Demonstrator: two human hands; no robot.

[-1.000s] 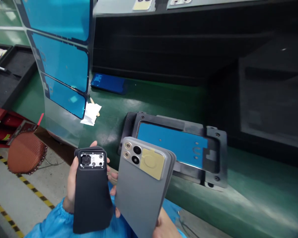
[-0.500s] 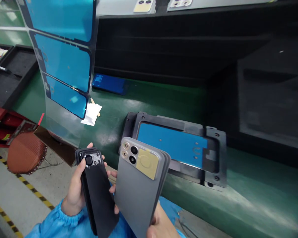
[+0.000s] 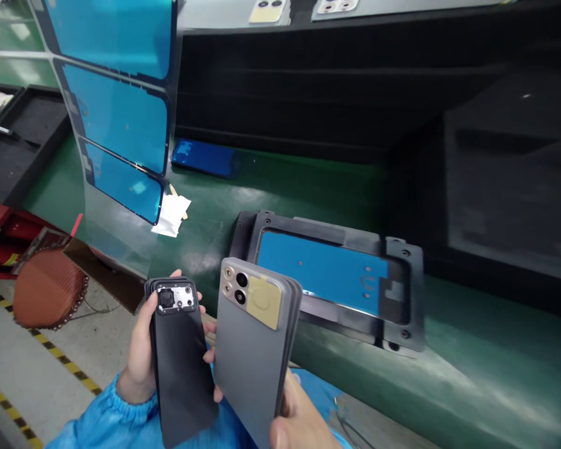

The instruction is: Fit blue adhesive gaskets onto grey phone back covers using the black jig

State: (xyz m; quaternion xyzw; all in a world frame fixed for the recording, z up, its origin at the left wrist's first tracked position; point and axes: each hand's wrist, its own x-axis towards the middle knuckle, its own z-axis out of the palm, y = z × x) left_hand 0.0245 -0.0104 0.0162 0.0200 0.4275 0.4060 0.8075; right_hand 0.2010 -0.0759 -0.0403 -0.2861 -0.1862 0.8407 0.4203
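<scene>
My left hand point(image 3: 138, 349) is closed round a thin stack of black phone back covers point(image 3: 182, 362), inner side up, with a camera cutout at the top. My right hand point(image 3: 294, 421) grips from below a stack of grey phone back covers point(image 3: 250, 362); the top one shows a camera cluster and a yellow protective sticker. Both stacks are held upright side by side in front of the green bench. Just beyond them a black fixture point(image 3: 404, 293) with a blue insert point(image 3: 322, 271) lies flat on the bench.
A strip of blue adhesive films point(image 3: 116, 112) hangs at the left. A blue cover point(image 3: 203, 157) and a white scrap point(image 3: 171, 215) lie on the green belt point(image 3: 449, 374). A black tray point(image 3: 19, 137) and an orange round pad point(image 3: 47, 290) sit at left.
The grey stack has shifted slightly left and closer to the black stack. My left hand turned the black stack a little, then brought it back upright. The fixture has not moved.
</scene>
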